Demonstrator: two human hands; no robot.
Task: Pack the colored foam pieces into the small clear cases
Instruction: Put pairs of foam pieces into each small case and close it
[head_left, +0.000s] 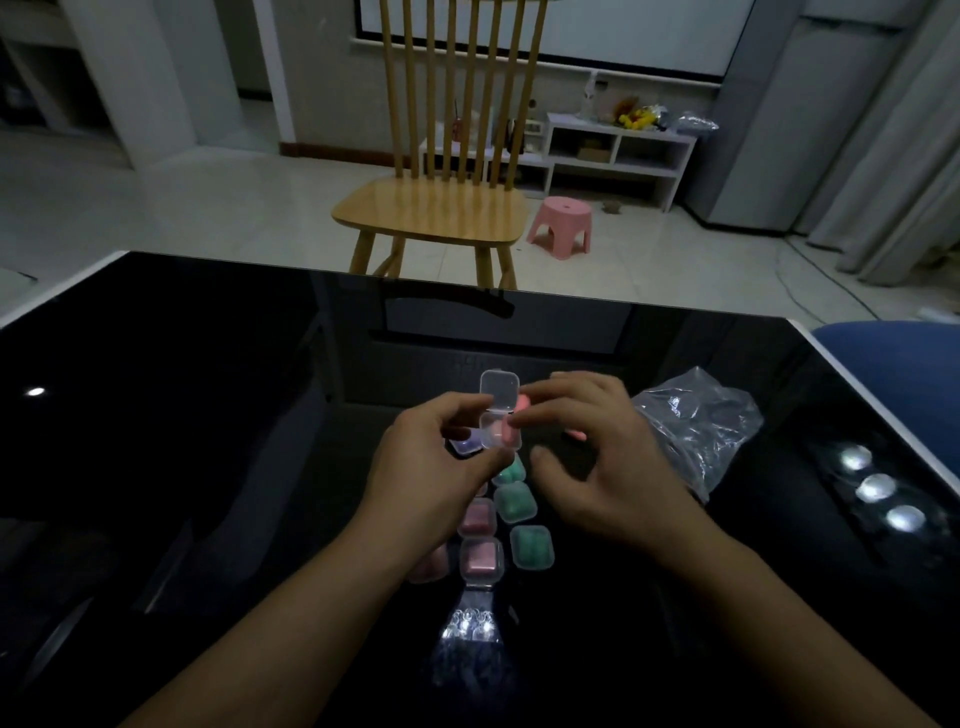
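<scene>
Above the middle of the glossy black counter (208, 415), the left hand (426, 467) holds a small clear plastic case with a hinged lid (500, 415), its thumb and fingertips curled around the near and left sides of the base. That grip keeps the case lifted and level, with the lid standing open on the far side so the mouth faces the other hand. The right hand (587, 457) pinches a pink foam piece (505, 428) at the case's right edge, and the piece looks partly seated in the base; pink also shows just behind the lid, but blur makes it unclear whether that is the same piece or a second one. So the foam sits between the two grips: the left closed on the case, the right closed on the foam. Filled closed clear cases (480, 558) lie in rows toward the near edge of the counter below the hands, pink ones on the left and green ones (531, 545) on the right, likely set there to keep finished work out of the way. A crumpled clear plastic bag (696, 415) lies toward the right edge, within easy reach of the right hand. The step in hand appears to be pressing the foam in before the lid is shut.
</scene>
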